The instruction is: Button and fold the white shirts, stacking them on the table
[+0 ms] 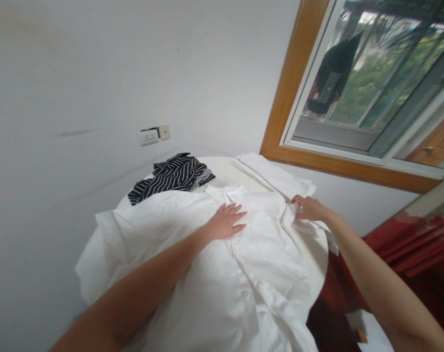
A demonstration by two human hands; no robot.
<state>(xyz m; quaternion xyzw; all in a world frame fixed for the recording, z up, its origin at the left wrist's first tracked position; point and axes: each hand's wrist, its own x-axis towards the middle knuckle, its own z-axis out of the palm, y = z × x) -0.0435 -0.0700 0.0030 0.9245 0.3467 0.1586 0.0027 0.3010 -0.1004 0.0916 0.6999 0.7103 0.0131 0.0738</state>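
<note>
A white button-up shirt lies spread face up over a round white table, its collar toward the wall. My left hand rests flat on the shirt's chest just below the collar, fingers stretched out. My right hand is closed in a pinch on the shirt's fabric at the shoulder, by the right edge of the table.
A black and white striped garment lies crumpled at the table's far side. A folded white cloth sits at the far right. A wall socket is on the wall behind. A wood-framed window is at right, red fabric below it.
</note>
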